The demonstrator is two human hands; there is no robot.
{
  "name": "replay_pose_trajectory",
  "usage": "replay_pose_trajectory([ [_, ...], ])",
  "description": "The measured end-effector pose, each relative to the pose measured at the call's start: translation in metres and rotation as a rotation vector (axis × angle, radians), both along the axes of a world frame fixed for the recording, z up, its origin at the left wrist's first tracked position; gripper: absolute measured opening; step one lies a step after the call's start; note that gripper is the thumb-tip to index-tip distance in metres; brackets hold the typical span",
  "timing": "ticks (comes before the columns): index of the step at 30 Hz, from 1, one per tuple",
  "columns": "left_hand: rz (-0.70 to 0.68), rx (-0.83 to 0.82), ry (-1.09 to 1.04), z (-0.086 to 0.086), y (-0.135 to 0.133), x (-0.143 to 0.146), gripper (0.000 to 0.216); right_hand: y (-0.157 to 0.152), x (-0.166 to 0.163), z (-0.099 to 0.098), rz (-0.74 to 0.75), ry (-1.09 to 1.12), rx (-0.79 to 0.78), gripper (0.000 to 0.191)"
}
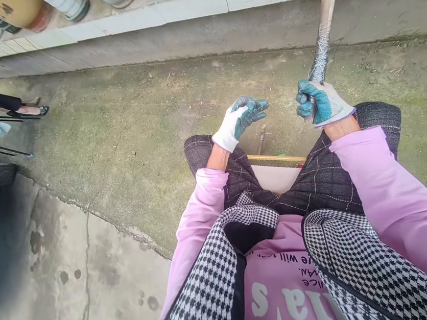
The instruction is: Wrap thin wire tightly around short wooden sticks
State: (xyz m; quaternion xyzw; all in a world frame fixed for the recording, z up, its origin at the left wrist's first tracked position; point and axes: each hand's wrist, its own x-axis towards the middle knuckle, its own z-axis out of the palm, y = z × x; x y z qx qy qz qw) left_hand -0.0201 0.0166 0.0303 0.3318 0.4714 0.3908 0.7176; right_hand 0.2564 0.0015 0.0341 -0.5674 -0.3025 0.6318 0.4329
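My right hand (317,102), in a white glove with a teal coated palm, is wrapped round the lower part of a stick (322,50). The stick stands tilted, its bare pale end up and away from me, and many turns of thin silvery strand are wound round its middle. My left hand (242,120) wears a matching glove and is held over my left knee. Its thumb lies against the fingers, which point toward the stick. A faint strand shows by the fingertips; what they hold is too fine to make out.
Between my knees are a yellow rod (275,158) and a pale panel (277,177). A white-tiled ledge (192,8) runs ahead, with several pots and jars (68,4) on it. Another person's foot (32,109) shows at the left, above cracked concrete ground (105,264).
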Motion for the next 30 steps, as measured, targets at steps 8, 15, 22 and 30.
replay_pose_trajectory([
  [8,-0.02,-0.053,0.079,0.008,-0.003,0.002,0.047,-0.005,-0.01,0.006,0.019,0.086,-0.041,0.068],
  [15,-0.13,-0.022,0.19,0.002,-0.006,0.017,0.042,-0.007,-0.023,0.007,0.068,-0.08,0.01,0.044],
  [22,-0.16,-0.043,0.226,0.003,-0.011,0.03,0.028,-0.009,-0.036,0.008,0.2,-0.197,0.098,0.048],
  [30,-0.083,-0.083,0.175,-0.003,-0.008,0.027,0.023,-0.005,-0.035,0.015,0.255,-0.11,-0.013,0.045],
])
